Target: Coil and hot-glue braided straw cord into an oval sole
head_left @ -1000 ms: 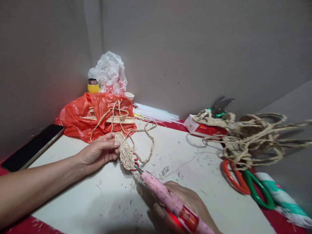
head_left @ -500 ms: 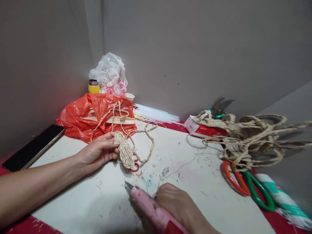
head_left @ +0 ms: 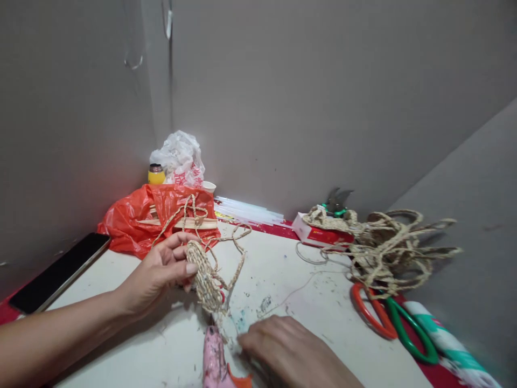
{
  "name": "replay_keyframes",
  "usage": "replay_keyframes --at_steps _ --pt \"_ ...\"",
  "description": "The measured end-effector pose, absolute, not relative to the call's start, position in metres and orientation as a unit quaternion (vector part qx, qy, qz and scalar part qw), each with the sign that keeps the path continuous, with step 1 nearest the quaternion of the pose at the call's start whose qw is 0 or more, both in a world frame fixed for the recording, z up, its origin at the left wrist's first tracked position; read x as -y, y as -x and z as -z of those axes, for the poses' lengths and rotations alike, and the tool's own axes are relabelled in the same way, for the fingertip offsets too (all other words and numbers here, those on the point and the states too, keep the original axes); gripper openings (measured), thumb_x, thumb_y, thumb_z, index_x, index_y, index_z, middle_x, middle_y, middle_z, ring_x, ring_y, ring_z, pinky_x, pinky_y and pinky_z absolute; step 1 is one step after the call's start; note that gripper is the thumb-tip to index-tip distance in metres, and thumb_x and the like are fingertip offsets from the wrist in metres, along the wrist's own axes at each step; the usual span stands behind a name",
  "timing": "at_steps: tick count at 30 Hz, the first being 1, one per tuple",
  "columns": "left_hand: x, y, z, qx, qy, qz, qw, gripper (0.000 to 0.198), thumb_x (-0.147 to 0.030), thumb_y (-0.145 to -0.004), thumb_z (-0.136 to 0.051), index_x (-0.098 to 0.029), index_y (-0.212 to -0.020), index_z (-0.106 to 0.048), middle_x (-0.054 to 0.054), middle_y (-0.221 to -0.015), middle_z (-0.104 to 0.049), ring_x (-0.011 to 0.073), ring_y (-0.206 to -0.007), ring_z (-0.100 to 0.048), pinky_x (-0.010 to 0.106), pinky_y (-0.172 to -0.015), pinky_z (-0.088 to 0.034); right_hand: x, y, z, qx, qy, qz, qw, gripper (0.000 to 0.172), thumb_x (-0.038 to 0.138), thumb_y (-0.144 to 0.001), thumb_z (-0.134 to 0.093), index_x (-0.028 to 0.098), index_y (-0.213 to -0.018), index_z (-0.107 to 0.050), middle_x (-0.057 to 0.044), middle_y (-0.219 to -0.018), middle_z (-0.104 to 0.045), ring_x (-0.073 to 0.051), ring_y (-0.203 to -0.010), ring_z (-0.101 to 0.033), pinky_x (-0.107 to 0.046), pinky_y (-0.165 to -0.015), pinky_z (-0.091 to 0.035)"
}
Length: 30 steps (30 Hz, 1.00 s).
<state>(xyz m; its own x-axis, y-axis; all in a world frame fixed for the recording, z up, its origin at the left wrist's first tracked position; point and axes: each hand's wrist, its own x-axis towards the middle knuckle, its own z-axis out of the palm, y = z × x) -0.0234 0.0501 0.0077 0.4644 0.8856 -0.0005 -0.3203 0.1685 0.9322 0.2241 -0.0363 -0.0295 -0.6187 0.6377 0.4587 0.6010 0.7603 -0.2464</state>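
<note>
My left hand point(head_left: 163, 269) pinches a flat, oval coil of braided straw rope point(head_left: 205, 280) between thumb and fingers, tilted above the white board. From the coil a loose tail of rope loops back over the red bag. Below the coil is a pink glue gun point(head_left: 214, 353) with an orange trigger, its dark nozzle pointing away from me, close to the coil's lower end. My right hand point(head_left: 291, 345) is just right of the glue gun, apart from it. Its fingers are blurred and the tips partly hidden. Behind the coil, a bit of a red scissors handle point(head_left: 222, 295) shows.
A phone point(head_left: 60, 272) lies at left beside a red plastic bag point(head_left: 133, 215) holding wooden strips. Glue sticks point(head_left: 248, 209) lie at the back. At right are a rope heap point(head_left: 388, 248), pruning shears point(head_left: 337, 203), orange and green handles point(head_left: 412, 334) and a white-green roll point(head_left: 448, 334).
The glue gun has swung upright in view, and my right hand has come off it. My left hand still holds the coil, turned slightly. The camera has tilted up.
</note>
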Motion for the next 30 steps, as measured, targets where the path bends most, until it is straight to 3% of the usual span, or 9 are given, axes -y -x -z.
replay_keyframes --at_steps 3,6,9,13,21,30 --pt "-0.04 0.019 -0.013 -0.274 -0.498 -0.411 0.713 0.039 -0.02 -0.075 -0.075 -0.021 -0.108 -0.054 -0.002 -0.081 -0.061 0.0079 -0.062 -0.053 0.019 -0.055 -0.045 0.037 -0.223 0.019 0.833 0.386 -0.082 0.388 0.044 0.019 -0.089 -0.053 0.022 -0.132 -0.042 -0.01 -0.118 -0.066 -0.022 -0.106 -0.064 -0.03 -0.089 -0.052" --pt "-0.03 0.013 -0.011 -0.258 -0.498 -0.386 0.732 0.039 -0.023 -0.076 -0.074 -0.022 -0.109 -0.053 -0.001 -0.084 -0.061 0.0082 -0.063 -0.053 0.02 -0.055 -0.044 0.037 -0.216 0.022 0.801 0.413 -0.177 0.395 0.057 0.011 -0.087 -0.05 0.029 -0.139 -0.033 -0.009 -0.132 -0.058 -0.02 -0.118 -0.059 -0.031 -0.099 -0.049" --pt "-0.024 0.008 -0.006 -0.258 -0.499 -0.367 0.741 0.041 -0.023 -0.077 -0.074 -0.023 -0.11 -0.052 0.0 -0.086 -0.061 0.0091 -0.064 -0.054 0.021 -0.057 -0.043 0.036 -0.21 0.031 0.773 0.385 -0.265 0.429 0.057 0.01 -0.089 -0.047 0.035 -0.137 -0.028 -0.003 -0.115 -0.065 -0.015 -0.105 -0.065 -0.025 -0.091 -0.053" --pt "-0.024 0.006 0.001 -0.259 -0.494 -0.36 0.748 0.04 -0.021 -0.079 -0.072 -0.024 -0.111 -0.05 0.0 -0.087 -0.06 0.0093 -0.064 -0.054 0.023 -0.059 -0.043 0.038 -0.208 0.032 0.755 0.391 -0.253 0.461 0.047 0.01 -0.088 -0.046 0.034 -0.128 -0.039 0.002 -0.088 -0.064 -0.012 -0.076 -0.066 -0.019 -0.069 -0.055" --pt "-0.024 0.006 0.005 -0.275 -0.511 -0.368 0.726 0.036 -0.017 -0.08 -0.07 -0.024 -0.109 -0.05 -0.001 -0.087 -0.06 0.0086 -0.062 -0.054 0.023 -0.058 -0.045 0.041 -0.206 0.012 0.758 0.395 -0.23 0.465 0.031 0.008 -0.085 -0.052 0.026 -0.108 -0.061 0.0 -0.086 -0.071 -0.014 -0.07 -0.068 -0.022 -0.065 -0.055" --pt "-0.022 0.004 0.008 -0.295 -0.512 -0.376 0.714 0.041 -0.014 -0.08 -0.068 -0.025 -0.113 -0.046 -0.001 -0.086 -0.059 0.01 -0.064 -0.054 0.025 -0.059 -0.043 0.045 -0.205 0.01 0.717 0.44 -0.277 0.465 0.026 0.01 -0.084 -0.057 0.023 -0.103 -0.069 -0.001 -0.083 -0.075 -0.014 -0.069 -0.069 -0.021 -0.066 -0.058"
